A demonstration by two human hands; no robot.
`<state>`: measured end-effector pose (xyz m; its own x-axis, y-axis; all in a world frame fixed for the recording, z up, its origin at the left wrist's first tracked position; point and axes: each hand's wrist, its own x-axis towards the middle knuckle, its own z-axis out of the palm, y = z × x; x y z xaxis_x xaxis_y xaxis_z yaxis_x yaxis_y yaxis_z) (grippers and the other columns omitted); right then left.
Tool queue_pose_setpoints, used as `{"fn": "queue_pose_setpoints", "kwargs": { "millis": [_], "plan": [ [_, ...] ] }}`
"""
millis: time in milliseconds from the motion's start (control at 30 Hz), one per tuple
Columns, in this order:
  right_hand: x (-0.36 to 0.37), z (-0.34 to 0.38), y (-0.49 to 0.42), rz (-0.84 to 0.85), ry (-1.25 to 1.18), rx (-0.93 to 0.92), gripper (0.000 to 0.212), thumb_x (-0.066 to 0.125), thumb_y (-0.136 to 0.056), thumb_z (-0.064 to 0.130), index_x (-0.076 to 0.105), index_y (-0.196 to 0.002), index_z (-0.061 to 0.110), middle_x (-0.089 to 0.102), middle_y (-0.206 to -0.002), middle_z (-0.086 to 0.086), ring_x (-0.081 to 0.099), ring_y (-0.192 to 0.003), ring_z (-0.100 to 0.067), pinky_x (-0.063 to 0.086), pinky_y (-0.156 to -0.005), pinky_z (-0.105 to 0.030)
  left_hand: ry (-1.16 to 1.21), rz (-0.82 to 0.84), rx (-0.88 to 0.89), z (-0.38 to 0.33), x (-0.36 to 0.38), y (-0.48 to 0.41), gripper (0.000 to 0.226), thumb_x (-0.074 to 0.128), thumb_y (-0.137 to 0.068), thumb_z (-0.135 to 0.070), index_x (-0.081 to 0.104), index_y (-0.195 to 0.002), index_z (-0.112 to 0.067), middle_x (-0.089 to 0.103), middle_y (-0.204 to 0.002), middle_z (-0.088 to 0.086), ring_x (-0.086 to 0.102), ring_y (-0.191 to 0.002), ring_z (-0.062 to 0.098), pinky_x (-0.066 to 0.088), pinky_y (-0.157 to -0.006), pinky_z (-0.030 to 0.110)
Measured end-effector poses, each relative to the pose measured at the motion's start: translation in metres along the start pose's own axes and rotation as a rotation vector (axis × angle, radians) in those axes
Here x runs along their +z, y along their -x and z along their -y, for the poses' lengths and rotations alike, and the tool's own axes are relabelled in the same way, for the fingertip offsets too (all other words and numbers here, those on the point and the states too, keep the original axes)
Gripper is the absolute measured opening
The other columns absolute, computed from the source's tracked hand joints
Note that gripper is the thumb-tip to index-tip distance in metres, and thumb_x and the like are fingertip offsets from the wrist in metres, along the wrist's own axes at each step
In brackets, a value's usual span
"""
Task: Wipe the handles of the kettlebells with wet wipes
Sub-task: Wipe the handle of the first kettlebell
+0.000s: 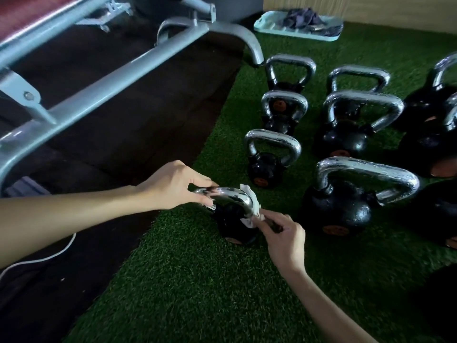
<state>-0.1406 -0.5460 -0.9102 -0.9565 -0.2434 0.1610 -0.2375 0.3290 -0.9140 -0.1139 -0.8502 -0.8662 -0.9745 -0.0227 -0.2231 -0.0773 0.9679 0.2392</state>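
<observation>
The left hand [176, 185] grips one end of the curved chrome handle [231, 194] of a small black kettlebell [230, 222], steadying it. The right hand [286, 240] pinches a white wet wipe [248, 191] looped over the handle's other bend. The kettlebell stands on green artificial turf [197, 280], just beside the edge of a dark brown mat [138, 125]. To wipe well, pull the wipe snug round the bar and drag it along the whole arc, both legs included. Other chrome-handled black kettlebells [269, 159] stand in rows beyond.

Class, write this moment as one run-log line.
step: wiping handle | left hand: grips handle of nearest kettlebell | right hand: pinches wet wipe draped over handle | surface: green turf
</observation>
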Motion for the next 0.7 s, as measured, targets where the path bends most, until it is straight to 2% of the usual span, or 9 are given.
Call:
{"fn": "queue_pose_setpoints", "kwargs": {
  "millis": [167, 267, 333, 433, 500, 533, 600, 667, 700],
  "plan": [
    [-0.019, 0.005, -0.008, -0.023, -0.023, 0.093, 0.023, 0.085, -0.078, 0.033, 0.08, -0.1, 0.031, 0.072, -0.086, 0.006, 0.066, -0.077, 0.001, 0.052, -0.07, -0.015, 0.113, -0.001, 0.035, -0.067, -0.048, 0.023, 0.049, 0.068, -0.077, -0.068, 0.07, -0.121, -0.047, 0.074, -0.116, -0.016, 0.067, -0.106, 0.004, 0.053, -0.095, 0.034],
    [-0.045, 0.021, -0.015, -0.056, -0.196, 0.144, 0.016, 0.083, -0.082, 0.027, 0.079, -0.098, 0.026, 0.078, -0.086, 0.01, 0.072, -0.082, -0.002, 0.057, -0.084, -0.028, 0.127, 0.001, 0.093, -0.089, -0.055, 0.019, 0.043, 0.075, -0.084, -0.049, 0.073, -0.124, -0.034, 0.072, -0.124, -0.007, 0.066, -0.114, 0.013, 0.049, -0.099, 0.035],
    [-0.062, 0.034, -0.019, -0.05, -0.283, 0.169, 0.014, 0.082, -0.084, 0.021, 0.076, -0.096, 0.025, 0.078, -0.087, 0.008, 0.074, -0.085, -0.009, 0.057, -0.08, -0.03, 0.133, -0.022, 0.137, -0.094, -0.049, 0.01, 0.044, 0.075, -0.082, -0.057, 0.072, -0.123, -0.042, 0.074, -0.121, -0.009, 0.07, -0.106, 0.012, 0.055, -0.092, 0.036],
    [-0.079, 0.045, -0.024, -0.011, -0.37, 0.194, 0.015, 0.083, -0.081, 0.019, 0.076, -0.095, 0.021, 0.078, -0.085, 0.003, 0.072, -0.084, -0.018, 0.054, -0.078, -0.03, 0.187, -0.046, 0.152, -0.095, -0.04, 0.005, 0.05, 0.063, -0.07, -0.087, 0.058, -0.117, -0.069, 0.078, -0.101, -0.015, 0.074, -0.072, 0.012, 0.059, -0.067, 0.032],
    [-0.084, 0.05, -0.025, 0.009, -0.393, 0.208, 0.02, 0.086, -0.075, 0.029, 0.079, -0.093, 0.023, 0.074, -0.079, 0.005, 0.061, -0.076, -0.023, 0.051, -0.076, -0.036, 0.292, -0.151, 0.194, -0.107, -0.041, 0.008, 0.057, 0.072, -0.071, -0.076, 0.059, -0.125, -0.061, 0.075, -0.105, -0.023, 0.052, -0.042, 0.006, 0.046, -0.047, 0.017],
    [-0.084, 0.053, -0.025, 0.021, -0.422, 0.23, 0.024, 0.087, -0.073, 0.032, 0.08, -0.094, 0.023, 0.075, -0.081, 0.002, 0.059, -0.076, -0.024, 0.051, -0.077, -0.04, 0.339, -0.216, 0.224, -0.113, -0.041, 0.01, 0.063, 0.076, -0.073, -0.068, 0.059, -0.132, -0.054, 0.072, -0.112, -0.025, 0.038, -0.038, 0.007, 0.036, -0.042, 0.013],
    [-0.082, 0.06, -0.027, 0.063, -0.516, 0.285, 0.027, 0.087, -0.071, 0.027, 0.08, -0.095, 0.016, 0.078, -0.088, -0.009, 0.068, -0.08, -0.025, 0.057, -0.083, -0.039, 0.411, -0.303, 0.27, -0.125, -0.044, 0.015, 0.067, 0.076, -0.074, -0.066, 0.055, -0.136, -0.053, 0.077, -0.109, -0.014, 0.029, -0.04, 0.015, 0.032, -0.039, 0.022],
    [-0.077, 0.069, -0.029, 0.124, -0.577, 0.3, 0.026, 0.085, -0.073, 0.019, 0.078, -0.097, 0.01, 0.078, -0.091, -0.014, 0.073, -0.084, -0.024, 0.058, -0.082, -0.033, 0.432, -0.333, 0.269, -0.129, -0.044, 0.017, 0.062, 0.071, -0.073, -0.074, 0.053, -0.131, -0.063, 0.076, -0.078, 0.003, 0.029, -0.043, 0.019, 0.034, -0.041, 0.04],
    [-0.075, 0.073, -0.029, 0.15, -0.587, 0.293, 0.026, 0.084, -0.075, 0.016, 0.078, -0.098, 0.008, 0.078, -0.092, -0.014, 0.074, -0.085, -0.023, 0.058, -0.08, -0.029, 0.443, -0.331, 0.256, -0.13, -0.043, 0.017, 0.058, 0.07, -0.072, -0.076, 0.053, -0.126, -0.067, 0.074, -0.074, 0.006, 0.029, -0.043, 0.018, 0.035, -0.043, 0.043]
  ]
}}
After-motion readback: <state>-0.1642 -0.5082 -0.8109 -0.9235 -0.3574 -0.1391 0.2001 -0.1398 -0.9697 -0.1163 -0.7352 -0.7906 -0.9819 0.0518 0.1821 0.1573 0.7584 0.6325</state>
